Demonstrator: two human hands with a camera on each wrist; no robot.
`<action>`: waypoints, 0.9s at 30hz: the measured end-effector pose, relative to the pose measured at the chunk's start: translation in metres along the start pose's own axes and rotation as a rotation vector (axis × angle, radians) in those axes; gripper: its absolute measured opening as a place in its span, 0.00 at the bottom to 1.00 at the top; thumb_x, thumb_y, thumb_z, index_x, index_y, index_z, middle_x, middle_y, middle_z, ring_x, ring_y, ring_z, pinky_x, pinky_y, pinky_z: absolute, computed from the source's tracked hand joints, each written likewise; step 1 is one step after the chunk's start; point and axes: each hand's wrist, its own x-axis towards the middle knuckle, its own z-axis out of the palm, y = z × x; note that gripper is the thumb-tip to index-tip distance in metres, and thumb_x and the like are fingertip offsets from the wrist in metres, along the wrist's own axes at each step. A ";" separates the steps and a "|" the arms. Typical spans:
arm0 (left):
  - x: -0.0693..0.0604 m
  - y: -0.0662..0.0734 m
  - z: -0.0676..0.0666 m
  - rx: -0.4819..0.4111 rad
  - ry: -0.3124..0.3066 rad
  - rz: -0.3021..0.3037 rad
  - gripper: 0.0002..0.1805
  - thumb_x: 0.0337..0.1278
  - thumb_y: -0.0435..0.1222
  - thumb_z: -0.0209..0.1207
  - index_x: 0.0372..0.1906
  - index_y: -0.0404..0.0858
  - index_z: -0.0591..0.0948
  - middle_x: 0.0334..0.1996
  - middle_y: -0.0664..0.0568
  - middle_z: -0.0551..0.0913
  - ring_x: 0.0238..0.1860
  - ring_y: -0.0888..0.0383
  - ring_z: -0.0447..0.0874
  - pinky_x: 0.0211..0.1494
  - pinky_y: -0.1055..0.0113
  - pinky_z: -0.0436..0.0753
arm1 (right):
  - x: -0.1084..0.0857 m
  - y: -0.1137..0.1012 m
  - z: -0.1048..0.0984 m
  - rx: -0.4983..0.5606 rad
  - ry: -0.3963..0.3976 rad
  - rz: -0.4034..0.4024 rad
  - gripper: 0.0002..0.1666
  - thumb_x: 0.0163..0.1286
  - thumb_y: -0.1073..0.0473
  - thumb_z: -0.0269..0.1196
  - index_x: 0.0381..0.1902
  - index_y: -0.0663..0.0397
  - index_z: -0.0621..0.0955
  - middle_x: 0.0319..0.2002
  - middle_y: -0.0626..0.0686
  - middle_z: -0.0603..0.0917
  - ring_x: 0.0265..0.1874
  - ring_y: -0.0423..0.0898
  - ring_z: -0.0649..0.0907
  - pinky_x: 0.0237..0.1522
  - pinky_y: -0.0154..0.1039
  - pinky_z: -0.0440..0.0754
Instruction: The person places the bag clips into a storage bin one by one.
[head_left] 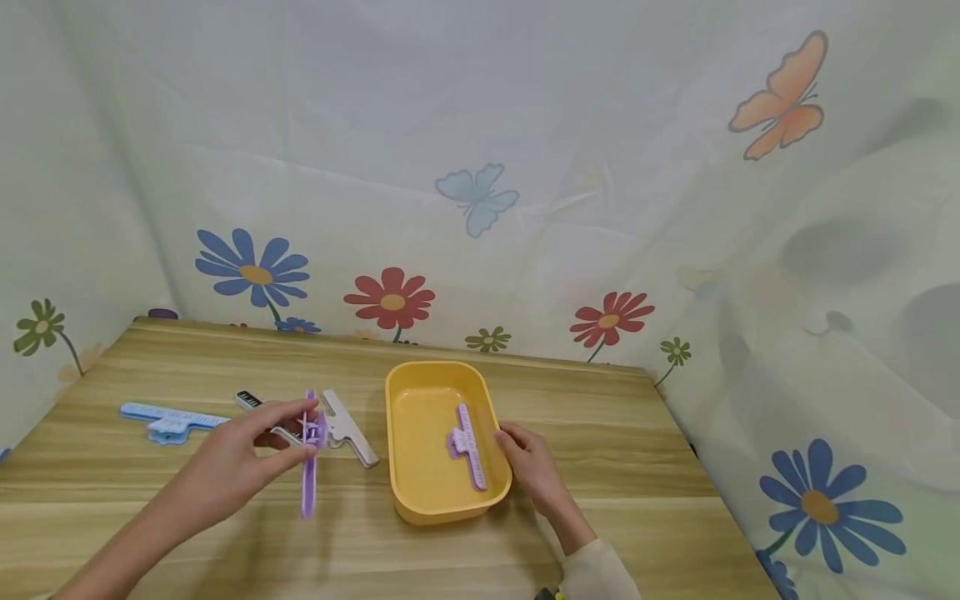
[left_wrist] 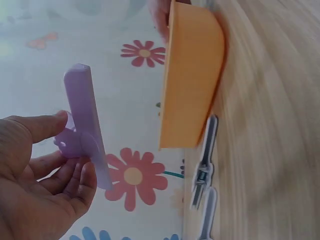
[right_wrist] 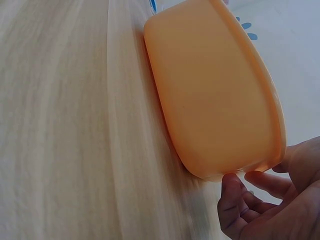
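My left hand [head_left: 236,454] pinches a purple bag clip [head_left: 309,487] by its handle, between thumb and fingers. The clip is held upright above the table, left of a yellow plastic tub [head_left: 412,479]. In the left wrist view the same purple clip [left_wrist: 82,100] shows its long bar clear of the tabletop. My right hand [head_left: 536,467] grips the tub's right rim; in the right wrist view its fingertips [right_wrist: 231,186] touch the outer wall. Inside the tub lies another purple clip [head_left: 471,450], towards the right wall.
A blue clip [head_left: 176,418] lies at the left of the wooden table [head_left: 585,425]. A black clip [head_left: 246,400] is partly hidden behind my left hand, and a white-grey clip [head_left: 352,429] lies between that hand and the tub. A flower-printed curtain [head_left: 525,275] borders the table.
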 end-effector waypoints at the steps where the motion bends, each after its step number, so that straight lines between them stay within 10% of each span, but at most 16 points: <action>1: 0.000 0.002 -0.002 -0.003 0.004 -0.004 0.30 0.63 0.37 0.70 0.68 0.35 0.78 0.56 0.46 0.84 0.42 0.57 0.86 0.44 0.70 0.86 | 0.000 0.000 0.000 0.000 -0.001 0.002 0.23 0.82 0.55 0.56 0.64 0.66 0.80 0.58 0.65 0.83 0.54 0.58 0.84 0.55 0.53 0.84; 27: 0.011 0.035 -0.022 -0.066 0.044 -0.052 0.33 0.67 0.38 0.68 0.74 0.37 0.73 0.59 0.40 0.81 0.47 0.47 0.86 0.41 0.72 0.85 | 0.001 0.001 -0.001 0.012 -0.013 0.009 0.23 0.82 0.56 0.55 0.65 0.67 0.79 0.59 0.65 0.83 0.55 0.59 0.83 0.57 0.55 0.83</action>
